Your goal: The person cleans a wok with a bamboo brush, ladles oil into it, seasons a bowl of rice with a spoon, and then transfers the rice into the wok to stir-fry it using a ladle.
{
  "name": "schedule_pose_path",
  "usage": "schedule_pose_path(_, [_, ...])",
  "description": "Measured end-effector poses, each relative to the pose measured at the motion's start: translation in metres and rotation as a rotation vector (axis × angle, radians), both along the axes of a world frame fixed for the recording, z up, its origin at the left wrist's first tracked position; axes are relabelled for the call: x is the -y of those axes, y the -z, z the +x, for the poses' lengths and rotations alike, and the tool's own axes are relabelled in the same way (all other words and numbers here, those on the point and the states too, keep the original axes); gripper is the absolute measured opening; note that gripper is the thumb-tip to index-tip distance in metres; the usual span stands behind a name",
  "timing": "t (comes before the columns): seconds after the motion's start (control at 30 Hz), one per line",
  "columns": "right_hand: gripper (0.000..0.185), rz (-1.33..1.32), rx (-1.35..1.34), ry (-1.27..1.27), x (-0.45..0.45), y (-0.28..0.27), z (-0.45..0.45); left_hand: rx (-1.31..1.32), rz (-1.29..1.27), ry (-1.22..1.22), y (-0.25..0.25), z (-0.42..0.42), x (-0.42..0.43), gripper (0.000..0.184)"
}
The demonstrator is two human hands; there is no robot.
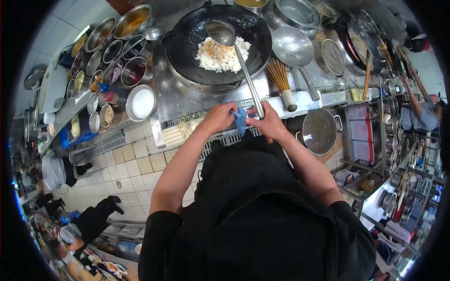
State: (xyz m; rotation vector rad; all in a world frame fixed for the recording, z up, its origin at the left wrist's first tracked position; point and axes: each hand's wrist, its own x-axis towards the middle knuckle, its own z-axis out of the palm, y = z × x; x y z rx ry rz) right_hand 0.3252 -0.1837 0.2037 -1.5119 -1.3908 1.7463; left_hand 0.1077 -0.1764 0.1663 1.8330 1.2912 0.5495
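My left hand (219, 118) is closed, pinching a crumpled blue cloth (241, 122) in front of the stove edge. Beside it, my right hand (273, 123) is closed round the handle of a metal ladle (221, 33), its thumb next to the cloth. The ladle's handle slants up from my hand over the rim of a large black wok (180, 51). Its bowl lies over a heap of white rice (218, 58) in the wok, with some brownish grains on top. Fingers partly hide the lower handle.
A perforated skimmer (293, 46) and a bamboo wok brush (280, 79) lie to the wok's right. Several seasoning bowls stand left, with a bowl of white contents (141, 103) nearest. A metal pot (320, 131) sits low at right. Other people are farther off on both sides.
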Motion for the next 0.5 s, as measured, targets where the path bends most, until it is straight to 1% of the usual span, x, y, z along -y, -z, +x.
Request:
schedule_pose_path(0.03, [0.044,0.236,0.070,-0.022,0.001,0.015,-0.006,0.008,-0.088,-0.034,-0.008,0.000,0.000,0.016])
schedule_pose_path(0.07, [0.050,0.470,0.141,-0.047,0.002,0.013,-0.014,0.015,-0.090,-0.028,-0.012,0.001,0.001,0.016])
schedule_pose_path(0.1, [0.055,0.336,0.196,-0.053,0.001,0.009,-0.017,0.064,-0.108,-0.051,-0.015,0.000,0.000,0.017])
schedule_pose_path(0.17, [0.053,0.341,0.235,-0.044,0.000,0.000,-0.027,0.113,-0.118,-0.077,-0.020,-0.003,-0.003,0.018])
schedule_pose_path(0.2, [0.052,0.342,0.271,-0.042,-0.001,-0.002,-0.030,0.160,-0.102,-0.136,-0.023,-0.003,-0.002,0.018])
schedule_pose_path(0.23, [0.048,0.415,0.242,-0.012,-0.002,0.009,-0.032,0.208,-0.086,-0.198,-0.024,-0.004,0.000,0.019])
schedule_pose_path(0.27, [0.048,0.422,0.241,-0.022,-0.006,0.008,-0.035,0.211,-0.079,-0.208,-0.023,-0.006,0.002,0.019])
schedule_pose_path(0.33, [0.045,0.399,0.309,-0.007,-0.017,0.004,-0.046,0.335,0.006,-0.437,-0.011,-0.009,0.003,0.017])
schedule_pose_path(0.37, [0.044,0.388,0.316,-0.009,-0.024,-0.012,-0.056,0.416,0.192,-0.513,-0.002,-0.008,0.003,0.022])
schedule_pose_path(0.4, [0.041,0.471,0.256,0.014,-0.031,-0.009,-0.064,0.413,0.207,-0.515,0.009,-0.006,0.004,0.022])
schedule_pose_path(0.43, [0.040,0.473,0.281,-0.005,-0.039,-0.011,-0.070,0.575,0.098,-0.791,0.021,-0.002,0.008,0.022])
schedule_pose_path(0.47, [0.039,0.475,0.306,-0.023,-0.048,-0.012,-0.076,0.739,-0.021,-1.063,0.015,0.004,0.008,0.024])
schedule_pose_path(0.5, [0.039,0.519,0.313,-0.040,-0.056,-0.014,-0.081,0.959,-0.354,-1.092,0.001,0.009,0.008,0.032])
